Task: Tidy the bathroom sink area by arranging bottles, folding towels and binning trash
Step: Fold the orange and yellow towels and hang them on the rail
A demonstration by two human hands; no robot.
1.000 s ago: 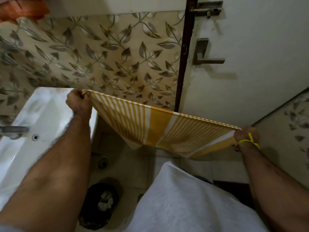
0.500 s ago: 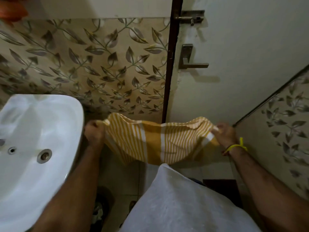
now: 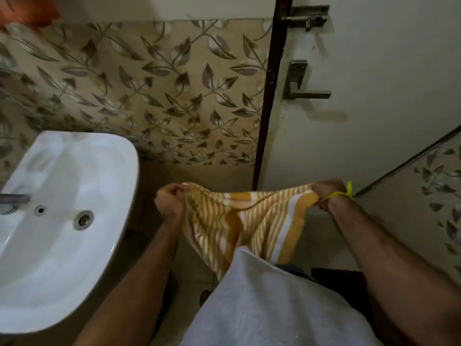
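A yellow towel with white stripes hangs slack between my two hands, in front of my white shirt. My left hand grips its left top corner, just right of the sink. My right hand, with a yellow thread around the wrist, grips the right top corner near the foot of the door. The towel's top edge sags in the middle and its lower part drops behind my shirt, out of sight.
A white sink with a drain and a metal tap fills the left side. Leaf-patterned tiles cover the wall ahead. A white door with a lever handle and a bolt stands at the right. An orange cloth shows at top left.
My hands have come lower and closer together, so the towel, stretched taut a second ago, now sags. My view has tipped down; the black bin on the floor is out of sight.
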